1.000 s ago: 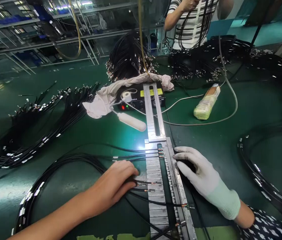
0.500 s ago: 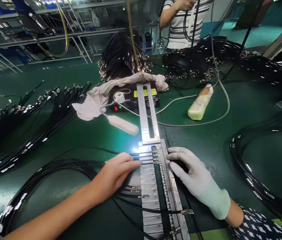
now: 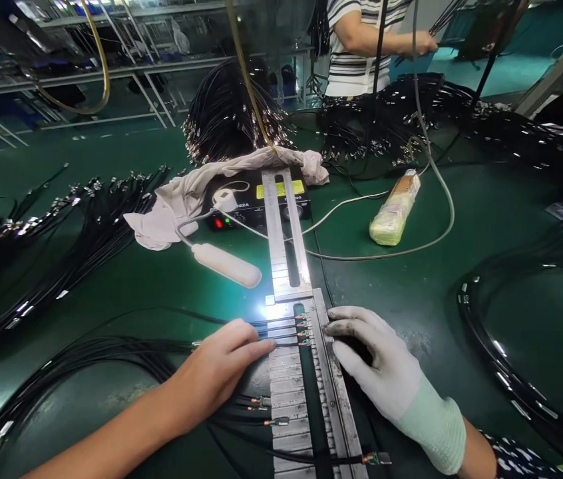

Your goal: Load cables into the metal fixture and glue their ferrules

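Observation:
A slotted metal fixture [image 3: 289, 389] runs down the middle of the bench. Several black cables [image 3: 284, 334] lie side by side across its upper part, their stripped, connector-tipped ends over the slot. My bare left hand [image 3: 221, 359] pinches these cables at the fixture's left edge, index finger stretched along them; part of its grip is hidden. My right hand [image 3: 386, 366], in a white glove, rests its fingertips against the right-hand rail [image 3: 334, 392], thumb and fingers apart, holding nothing. Below, a cable end with a metal connector [image 3: 376, 458] lies across the fixture, and others [image 3: 276, 421] reach its left edge.
Behind the fixture stands a black control box [image 3: 241, 213] with a cloth [image 3: 162, 213] over it. A white lamp [image 3: 226, 265] shines beside the fixture. A wrapped block [image 3: 395, 209] lies right. Cable bundles [image 3: 96, 213] surround the area; a co-worker [image 3: 361, 46] stands behind.
The view has shifted, so the bench things sit a little further left and the fixture lower. Both hands keep their places at the fixture. The co-worker's arm now stretches to the right.

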Motion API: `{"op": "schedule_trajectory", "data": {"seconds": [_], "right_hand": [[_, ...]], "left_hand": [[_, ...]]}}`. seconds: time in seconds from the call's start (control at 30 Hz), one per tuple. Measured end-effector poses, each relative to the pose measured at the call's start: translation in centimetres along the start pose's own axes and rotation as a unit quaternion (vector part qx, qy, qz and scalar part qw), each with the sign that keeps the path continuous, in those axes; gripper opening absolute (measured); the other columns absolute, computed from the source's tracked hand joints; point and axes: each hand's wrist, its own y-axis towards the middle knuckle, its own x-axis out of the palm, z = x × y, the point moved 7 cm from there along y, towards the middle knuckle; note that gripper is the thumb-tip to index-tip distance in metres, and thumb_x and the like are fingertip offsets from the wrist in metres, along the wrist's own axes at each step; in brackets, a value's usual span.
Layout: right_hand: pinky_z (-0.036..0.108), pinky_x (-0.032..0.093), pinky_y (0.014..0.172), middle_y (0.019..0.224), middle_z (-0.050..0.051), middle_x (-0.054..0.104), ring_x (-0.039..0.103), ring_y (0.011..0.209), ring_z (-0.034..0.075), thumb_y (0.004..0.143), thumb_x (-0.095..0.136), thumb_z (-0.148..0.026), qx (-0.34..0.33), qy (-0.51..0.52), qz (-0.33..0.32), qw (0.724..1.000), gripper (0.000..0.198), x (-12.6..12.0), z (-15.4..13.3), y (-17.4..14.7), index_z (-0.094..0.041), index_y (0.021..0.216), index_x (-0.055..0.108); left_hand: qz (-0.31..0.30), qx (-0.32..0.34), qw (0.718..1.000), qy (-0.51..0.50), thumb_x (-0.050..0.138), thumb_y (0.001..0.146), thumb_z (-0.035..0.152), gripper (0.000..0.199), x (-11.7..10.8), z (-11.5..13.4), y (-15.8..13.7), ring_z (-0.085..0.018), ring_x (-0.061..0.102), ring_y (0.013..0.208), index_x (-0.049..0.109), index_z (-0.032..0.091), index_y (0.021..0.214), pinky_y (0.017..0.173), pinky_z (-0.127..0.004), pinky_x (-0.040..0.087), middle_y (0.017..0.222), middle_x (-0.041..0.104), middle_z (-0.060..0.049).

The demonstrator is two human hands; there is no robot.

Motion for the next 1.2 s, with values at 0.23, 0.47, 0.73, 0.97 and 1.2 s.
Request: {"op": "schedule_trajectory", "data": {"seconds": [0.23, 0.47, 0.73, 0.97, 1.2], "right_hand": [[0.050, 0.044, 0.100, 0.122, 0.001, 0.059, 0.052, 0.117, 0.024, 0.090, 0.055, -0.029, 0.012, 0.004, 0.007, 1.000, 0.013, 0.2, 1.0, -0.1, -0.032, 0.101, 0.063], [0.048, 0.046, 0.099, 0.121, 0.002, 0.060, 0.054, 0.116, 0.024, 0.092, 0.054, -0.031, -0.012, -0.001, 0.002, 1.000, 0.013, 0.2, 0.7, -0.2, -0.030, 0.099, 0.064], [0.046, 0.047, 0.099, 0.120, 0.003, 0.061, 0.055, 0.115, 0.024, 0.093, 0.054, -0.033, -0.022, -0.011, 0.001, 1.000, 0.012, 0.1, 0.3, -0.6, -0.028, 0.098, 0.064], [0.046, 0.046, 0.099, 0.118, 0.004, 0.062, 0.055, 0.114, 0.023, 0.093, 0.053, -0.030, -0.012, -0.006, -0.004, 1.000, 0.012, 0.0, -0.2, -0.4, -0.027, 0.097, 0.064], [0.046, 0.046, 0.101, 0.118, 0.003, 0.061, 0.054, 0.116, 0.023, 0.092, 0.054, -0.027, -0.009, 0.002, 0.003, 1.000, 0.014, 0.0, 0.0, -0.3, -0.027, 0.101, 0.064]], "left_hand": [[0.017, -0.049, 0.994, 0.093, 0.036, 0.095, 0.007, 0.048, 1.0, 0.9, -1.5, -0.020, 0.045, 0.090, 0.043, 0.026, 0.138, 0.076, -0.035, 0.037, 0.104, 0.051, -0.009], [-0.047, -0.086, 0.993, 0.066, 0.037, 0.097, 0.017, 0.039, 0.4, 1.9, -1.8, -0.018, 0.048, 0.082, 0.041, 0.025, 0.135, 0.074, -0.033, 0.037, 0.095, 0.058, -0.004], [-0.058, -0.149, 0.987, 0.008, 0.036, 0.098, 0.016, 0.017, -1.1, 2.1, -4.3, -0.014, 0.047, 0.078, 0.048, 0.021, 0.087, 0.071, -0.028, 0.038, 0.087, 0.053, -0.001], [-0.006, -0.075, 0.997, -0.007, 0.039, 0.094, 0.005, 0.023, -1.4, 1.3, -3.7, -0.015, 0.048, 0.089, 0.048, 0.020, 0.109, 0.080, -0.026, 0.041, 0.099, 0.054, -0.004], [0.035, -0.009, 0.999, 0.018, 0.039, 0.091, 0.003, 0.040, -2.6, 1.9, -2.7, -0.014, 0.053, 0.091, 0.049, 0.019, 0.126, 0.079, -0.024, 0.045, 0.105, 0.055, -0.008]]}}
